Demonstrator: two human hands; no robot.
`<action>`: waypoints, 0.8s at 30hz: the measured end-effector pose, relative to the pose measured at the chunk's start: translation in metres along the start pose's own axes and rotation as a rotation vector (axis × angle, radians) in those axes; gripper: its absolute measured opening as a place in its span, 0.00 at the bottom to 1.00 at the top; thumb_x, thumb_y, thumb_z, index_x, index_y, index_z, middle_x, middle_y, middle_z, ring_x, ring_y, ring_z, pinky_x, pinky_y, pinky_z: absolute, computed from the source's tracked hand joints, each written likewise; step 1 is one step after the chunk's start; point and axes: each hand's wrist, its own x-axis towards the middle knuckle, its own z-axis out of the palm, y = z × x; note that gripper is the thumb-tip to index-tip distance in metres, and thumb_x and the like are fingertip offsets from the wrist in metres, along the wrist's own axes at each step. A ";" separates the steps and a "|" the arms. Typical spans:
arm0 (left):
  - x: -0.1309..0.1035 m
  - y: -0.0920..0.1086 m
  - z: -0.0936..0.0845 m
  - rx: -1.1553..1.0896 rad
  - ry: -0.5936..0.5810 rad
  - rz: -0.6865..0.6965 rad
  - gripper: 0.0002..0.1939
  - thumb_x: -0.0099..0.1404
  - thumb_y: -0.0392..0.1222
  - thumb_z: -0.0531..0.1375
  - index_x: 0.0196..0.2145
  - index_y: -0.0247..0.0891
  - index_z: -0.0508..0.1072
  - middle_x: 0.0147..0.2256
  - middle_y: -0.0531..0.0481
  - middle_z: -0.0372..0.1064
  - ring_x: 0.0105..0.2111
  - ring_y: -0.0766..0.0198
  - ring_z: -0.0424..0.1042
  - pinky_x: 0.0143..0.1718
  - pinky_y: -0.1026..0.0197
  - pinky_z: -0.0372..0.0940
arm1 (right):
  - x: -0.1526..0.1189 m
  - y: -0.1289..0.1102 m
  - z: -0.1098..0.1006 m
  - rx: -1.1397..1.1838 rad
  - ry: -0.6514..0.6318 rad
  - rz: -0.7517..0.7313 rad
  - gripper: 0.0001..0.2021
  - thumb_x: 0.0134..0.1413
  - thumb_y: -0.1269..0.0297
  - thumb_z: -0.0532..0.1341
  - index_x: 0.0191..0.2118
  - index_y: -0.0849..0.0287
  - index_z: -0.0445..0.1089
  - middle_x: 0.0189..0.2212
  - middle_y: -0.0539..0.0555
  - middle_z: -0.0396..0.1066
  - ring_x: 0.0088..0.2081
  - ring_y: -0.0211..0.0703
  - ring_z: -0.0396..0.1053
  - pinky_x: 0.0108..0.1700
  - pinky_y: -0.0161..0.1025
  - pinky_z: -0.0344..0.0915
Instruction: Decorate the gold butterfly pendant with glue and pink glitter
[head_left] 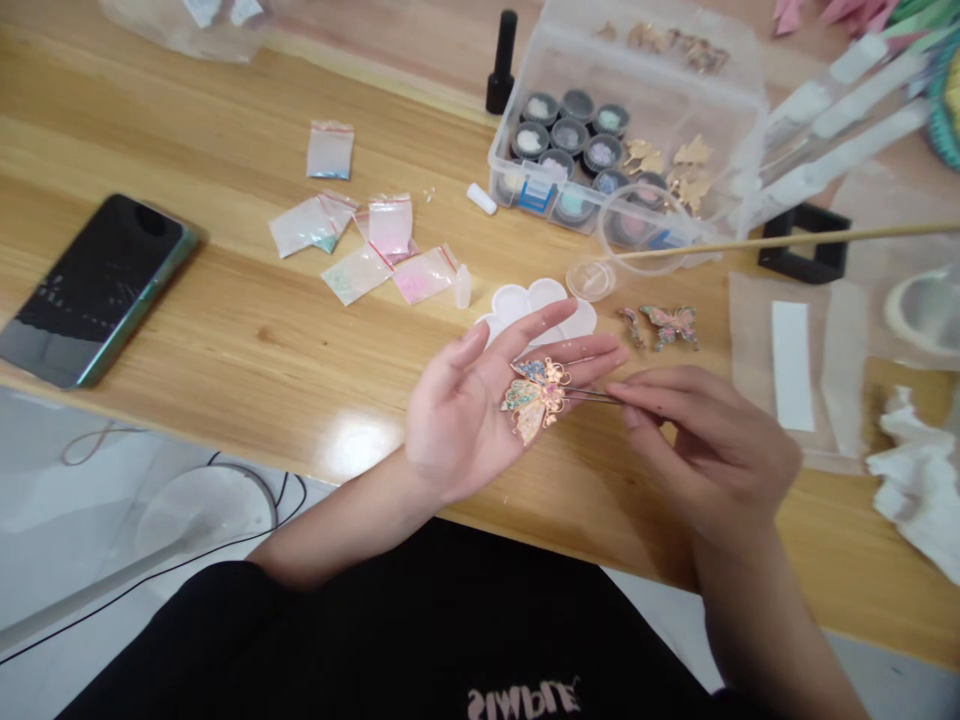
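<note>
My left hand (469, 425) is palm up with its fingers stretched out. Across its palm and finger bases lies a gold butterfly ornament (534, 398), its wings coloured partly blue, green and pale. From the ornament's right side, two thin metal prongs (589, 395) run to my right hand (705, 440), whose thumb and fingers pinch them. Whether the prongs are fixed to the butterfly or belong to a separate tool, I cannot tell. Behind my left fingers is a white flower-shaped palette (544, 297), partly hidden. A finished-looking pink and green butterfly (673, 325) lies beyond my right hand.
Small powder bags (390, 225) lie left of a clear plastic box (630, 120) holding several little pots and gold pieces. A black bottle (501, 65) stands beside it. A thin wooden stick (750, 245) crosses a black frame (806, 265). A phone (97, 285) lies far left, crumpled tissue (915, 470) far right.
</note>
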 end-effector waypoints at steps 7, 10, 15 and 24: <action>-0.001 -0.001 0.000 -0.021 0.003 -0.005 0.36 0.74 0.57 0.44 0.69 0.30 0.56 0.50 0.38 0.77 0.63 0.47 0.68 0.67 0.48 0.53 | -0.001 0.001 0.001 0.005 -0.002 0.020 0.20 0.55 0.78 0.64 0.49 0.44 0.77 0.38 0.47 0.79 0.37 0.40 0.75 0.30 0.37 0.69; 0.000 -0.001 0.000 -0.020 0.006 -0.008 0.36 0.74 0.57 0.44 0.68 0.29 0.57 0.50 0.37 0.77 0.63 0.46 0.67 0.67 0.48 0.53 | -0.001 0.000 0.001 0.017 -0.006 0.020 0.21 0.55 0.78 0.65 0.49 0.44 0.77 0.39 0.47 0.79 0.38 0.40 0.76 0.32 0.37 0.70; 0.001 0.000 0.000 -0.023 0.000 -0.010 0.36 0.74 0.57 0.43 0.69 0.30 0.55 0.50 0.39 0.78 0.63 0.48 0.68 0.67 0.48 0.52 | 0.001 -0.001 0.000 0.000 -0.001 0.022 0.20 0.56 0.78 0.64 0.48 0.45 0.78 0.38 0.49 0.79 0.37 0.41 0.76 0.32 0.37 0.71; -0.001 -0.001 0.000 0.007 -0.009 -0.006 0.34 0.74 0.58 0.43 0.68 0.32 0.57 0.52 0.38 0.76 0.64 0.48 0.66 0.68 0.47 0.50 | 0.000 -0.002 0.000 0.010 0.007 0.021 0.22 0.55 0.79 0.64 0.49 0.43 0.77 0.38 0.47 0.79 0.35 0.40 0.76 0.31 0.38 0.70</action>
